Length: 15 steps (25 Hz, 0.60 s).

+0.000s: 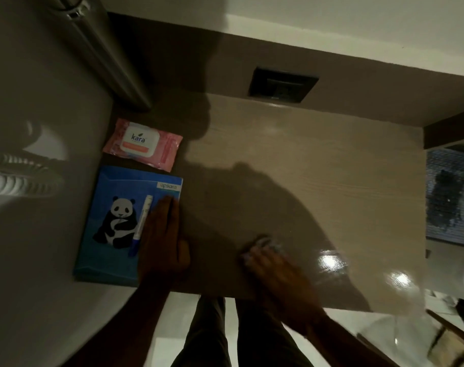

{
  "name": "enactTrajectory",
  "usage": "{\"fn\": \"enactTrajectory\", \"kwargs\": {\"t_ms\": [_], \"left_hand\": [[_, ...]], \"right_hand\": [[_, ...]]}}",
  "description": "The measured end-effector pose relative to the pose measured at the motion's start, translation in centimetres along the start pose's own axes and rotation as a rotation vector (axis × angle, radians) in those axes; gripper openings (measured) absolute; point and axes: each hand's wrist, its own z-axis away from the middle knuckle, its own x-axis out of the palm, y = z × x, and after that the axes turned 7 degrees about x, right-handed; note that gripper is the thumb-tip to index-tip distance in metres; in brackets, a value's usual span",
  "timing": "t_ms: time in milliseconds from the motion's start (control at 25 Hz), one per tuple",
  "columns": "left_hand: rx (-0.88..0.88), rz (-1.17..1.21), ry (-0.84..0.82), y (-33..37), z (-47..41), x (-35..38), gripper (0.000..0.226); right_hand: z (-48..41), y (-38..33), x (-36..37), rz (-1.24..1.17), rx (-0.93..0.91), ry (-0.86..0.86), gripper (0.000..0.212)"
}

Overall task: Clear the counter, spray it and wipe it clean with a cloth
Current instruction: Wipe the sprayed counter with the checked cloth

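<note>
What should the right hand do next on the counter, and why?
Probably sweep the cloth toward the far, dry-looking part of the counter. The right hand presses the blurred cloth near the front edge, where wet glare already shows, while the left hand rests flat on the blue panda folder, beside the pen, keeping that side covered.

The pale brown wooden worktop point(305, 165) looks smooth and shiny, with fine wood lines across it and bright spots of light near its front edge. The pink pack of wipes point(143, 144) looks like soft, crinkly plastic with a hard white plastic lid, and the flat blue panda folder point(114, 223) looks smooth and a bit glossy. The white pen with a blue cap point(141, 226) looks like smooth plastic.
</note>
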Motion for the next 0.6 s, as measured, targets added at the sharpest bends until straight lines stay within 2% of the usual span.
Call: {"fn": "enactTrajectory", "kwargs": {"t_ms": [120, 200, 280, 320, 400, 480, 600], "left_hand": [[-0.005, -0.002, 0.005, 0.1, 0.0, 0.0, 0.076], [0.002, -0.007, -0.001, 0.2, 0.1, 0.0, 0.078], [0.006, -0.014, 0.0, 0.2, 0.1, 0.0, 0.078], [0.005, -0.018, 0.003, 0.2, 0.1, 0.0, 0.078], [0.013, -0.022, 0.008, 0.1, 0.2, 0.1, 0.076], [0.023, -0.02, 0.014, 0.1, 0.3, 0.2, 0.074], [0.022, -0.033, 0.004, 0.2, 0.0, 0.0, 0.071]], "right_hand": [[2.7, 8.1, -2.6, -0.074, 0.594, 0.207, 0.066], [1.5, 13.0, -4.5, -0.108, 0.977, 0.362, 0.067], [-2.3, 15.7, -6.5, -0.164, 1.182, 0.417, 0.07], [-4.8, 15.9, -7.2, -0.18, 1.19, 0.424, 0.071], [-9.0, 12.8, -7.7, -0.163, 1.038, 0.422, 0.069], [-11.5, 5.7, -6.3, -0.209, 0.723, 0.353, 0.064], [-10.5, -6.9, -1.9, -0.227, 0.267, 0.126, 0.065]]}}
